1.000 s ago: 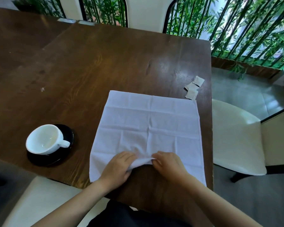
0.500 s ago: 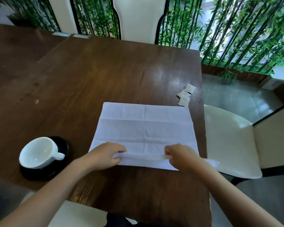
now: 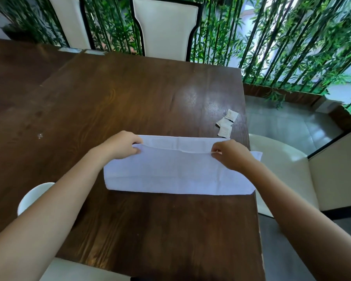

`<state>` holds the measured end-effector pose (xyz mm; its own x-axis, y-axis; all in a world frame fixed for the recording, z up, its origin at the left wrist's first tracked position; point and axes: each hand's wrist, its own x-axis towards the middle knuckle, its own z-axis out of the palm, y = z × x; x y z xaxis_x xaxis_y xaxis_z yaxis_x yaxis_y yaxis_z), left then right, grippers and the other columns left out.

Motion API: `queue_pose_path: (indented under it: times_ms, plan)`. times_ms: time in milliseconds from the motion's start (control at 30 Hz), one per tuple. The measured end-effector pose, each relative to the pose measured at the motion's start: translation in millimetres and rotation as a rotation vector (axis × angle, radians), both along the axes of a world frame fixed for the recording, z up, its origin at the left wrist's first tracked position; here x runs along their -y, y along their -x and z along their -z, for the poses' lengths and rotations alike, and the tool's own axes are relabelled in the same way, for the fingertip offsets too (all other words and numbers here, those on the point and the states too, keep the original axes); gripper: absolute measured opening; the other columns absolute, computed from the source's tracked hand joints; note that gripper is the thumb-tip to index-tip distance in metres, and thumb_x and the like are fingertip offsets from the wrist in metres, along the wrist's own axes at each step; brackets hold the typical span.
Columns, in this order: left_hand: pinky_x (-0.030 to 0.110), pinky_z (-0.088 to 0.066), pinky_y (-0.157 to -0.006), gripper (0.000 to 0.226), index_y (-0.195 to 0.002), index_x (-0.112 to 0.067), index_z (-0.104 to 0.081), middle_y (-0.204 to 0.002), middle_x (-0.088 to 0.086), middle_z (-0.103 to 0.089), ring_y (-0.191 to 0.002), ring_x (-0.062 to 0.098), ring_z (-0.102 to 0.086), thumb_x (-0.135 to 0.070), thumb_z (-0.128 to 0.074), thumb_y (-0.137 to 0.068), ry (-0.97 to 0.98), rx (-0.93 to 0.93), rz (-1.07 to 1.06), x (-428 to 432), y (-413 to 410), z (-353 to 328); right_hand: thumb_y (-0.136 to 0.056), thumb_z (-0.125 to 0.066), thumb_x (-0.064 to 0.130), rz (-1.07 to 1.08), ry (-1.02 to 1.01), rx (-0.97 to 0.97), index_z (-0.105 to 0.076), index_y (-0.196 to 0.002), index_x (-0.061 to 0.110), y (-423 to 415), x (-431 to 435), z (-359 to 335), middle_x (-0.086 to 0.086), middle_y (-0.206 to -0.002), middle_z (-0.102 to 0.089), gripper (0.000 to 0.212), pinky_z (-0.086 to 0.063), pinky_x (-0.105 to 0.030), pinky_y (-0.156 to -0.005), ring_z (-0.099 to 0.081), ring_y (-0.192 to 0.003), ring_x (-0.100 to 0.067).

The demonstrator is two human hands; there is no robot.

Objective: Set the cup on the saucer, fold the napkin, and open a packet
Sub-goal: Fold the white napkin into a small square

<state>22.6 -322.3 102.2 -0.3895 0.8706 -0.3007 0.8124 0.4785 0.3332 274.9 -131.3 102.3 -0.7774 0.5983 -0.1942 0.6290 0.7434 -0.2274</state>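
Head view, napkin (image 3: 178, 173): folded on the table (image 3: 150, 98), stretched between your hands.
Left hand (image 3: 120, 146): pinches its upper edge.
Right hand (image 3: 229, 157): pinches same edge.
Cup (image 3: 30, 193): probably the white rim by your left forearm.

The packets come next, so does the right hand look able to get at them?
Probably yes: the packets lie uncovered just beyond the right hand, nothing standing between, though that hand pinches the napkin and must release it first.

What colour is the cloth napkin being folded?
Plain white cloth napkin, no pattern; seen in the head view.
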Motion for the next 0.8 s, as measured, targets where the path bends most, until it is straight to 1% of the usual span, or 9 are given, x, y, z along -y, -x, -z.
queue_pose_path:
  times_ms: [100, 133, 233, 367, 500, 567, 633, 733, 800]
  plan:
    - [0.032, -0.038, -0.063, 0.015, -0.072, -0.02, -0.059, -0.084, 0.004, -0.06, -0.08, 0.025, -0.055, -0.017, -0.057, -0.086, 0.032, -0.038, 0.0, -19.4, 13.9, -1.6, -0.093, -0.049, 0.023, 0.019, -0.046, 0.004, -0.066, -0.104, 0.014, 13.2, -14.9, 1.3, -0.012, -0.107, -0.066, 0.022, -0.046, -0.035, -0.074, -0.06, -0.096, -0.033]
    - [0.033, -0.041, -0.065, 0.014, -0.074, -0.023, -0.06, -0.086, 0.002, -0.061, -0.082, 0.024, -0.056, -0.016, -0.057, -0.086, 0.035, -0.054, -0.007, -26.1, 18.2, -1.4, -0.093, -0.048, 0.022, 0.03, -0.055, -0.006, -0.065, -0.104, 0.013, 18.0, -20.0, 3.0, -0.012, -0.107, -0.065, 0.022, -0.045, -0.035, -0.072, -0.06, -0.095, -0.034]
    - [0.037, -0.047, -0.07, 0.014, -0.09, -0.017, -0.065, -0.097, 0.004, -0.064, -0.089, 0.026, -0.059, -0.012, -0.053, -0.086, 0.025, -0.109, -0.047, -44.9, 32.0, 3.8, -0.092, -0.047, 0.02, 0.072, -0.078, -0.043, -0.064, -0.098, 0.011, 32.5, -34.3, 11.1, -0.012, -0.105, -0.064, 0.02, -0.038, -0.03, -0.067, -0.058, -0.095, -0.034]
    - [0.032, -0.043, -0.063, 0.014, -0.093, -0.018, -0.065, -0.1, 0.005, -0.064, -0.086, 0.025, -0.058, -0.013, -0.053, -0.089, 0.068, -0.16, -0.079, -61.6, 46.0, 18.2, -0.093, -0.045, 0.017, 0.083, -0.126, -0.031, -0.064, -0.096, 0.008, 50.7, -49.3, 24.9, -0.016, -0.1, -0.066, 0.022, -0.036, -0.03, -0.064, -0.059, -0.09, -0.035]
    - [0.037, -0.052, -0.073, 0.016, -0.096, -0.016, -0.066, -0.104, 0.006, -0.065, -0.091, 0.026, -0.059, -0.013, -0.052, -0.09, 0.088, -0.14, -0.145, -68.7, 58.4, 41.6, -0.091, -0.045, 0.008, 0.049, -0.204, 0.06, -0.065, -0.091, 0.006, 68.6, -60.4, 44.7, -0.013, -0.095, -0.068, 0.02, -0.042, -0.032, -0.064, -0.062, -0.087, -0.033]
    - [0.037, -0.051, -0.076, 0.017, -0.097, -0.016, -0.067, -0.105, 0.007, -0.065, -0.093, 0.027, -0.06, -0.014, -0.051, -0.091, 0.087, -0.119, -0.181, -70.8, 62.6, 51.6, -0.09, -0.045, 0.005, 0.037, -0.266, 0.102, -0.065, -0.09, 0.007, 75.9, -64.8, 54.3, -0.013, -0.095, -0.069, 0.019, -0.038, -0.03, -0.062, -0.063, -0.088, -0.032]
    - [0.036, -0.048, -0.079, 0.018, -0.096, -0.017, -0.066, -0.105, 0.007, -0.066, -0.094, 0.028, -0.059, -0.015, -0.049, -0.091, 0.07, -0.11, -0.216, -73.7, 65.5, 61.8, -0.091, -0.044, 0.006, 0.027, -0.295, 0.114, -0.063, -0.094, 0.007, 81.7, -69.6, 63.6, -0.011, -0.097, -0.069, 0.019, -0.037, -0.031, -0.066, -0.063, -0.091, -0.031]
    - [0.038, -0.039, -0.088, 0.023, -0.098, -0.02, -0.065, -0.107, 0.005, -0.066, -0.1, 0.027, -0.057, -0.01, -0.045, -0.091, 0.034, -0.123, -0.264, -78.6, 68.7, 78.8, -0.093, -0.044, 0.01, 0.042, -0.306, 0.114, -0.059, -0.104, 0.01, 87.9, -74.0, 75.6, -0.009, -0.106, -0.066, 0.019, -0.04, -0.035, -0.082, -0.057, -0.102, -0.029]
    - [0.039, -0.036, -0.093, 0.03, -0.109, -0.019, -0.062, -0.115, 0.006, -0.063, -0.108, 0.028, -0.053, -0.006, -0.043, -0.091, 0.018, -0.142, -0.285, -81.1, 71.7, 87.8, -0.093, -0.045, 0.013, 0.058, -0.281, 0.112, -0.055, -0.112, 0.011, 91.8, -74.1, 82.4, -0.008, -0.113, -0.061, 0.021, -0.037, -0.04, -0.091, -0.051, -0.11, -0.03]
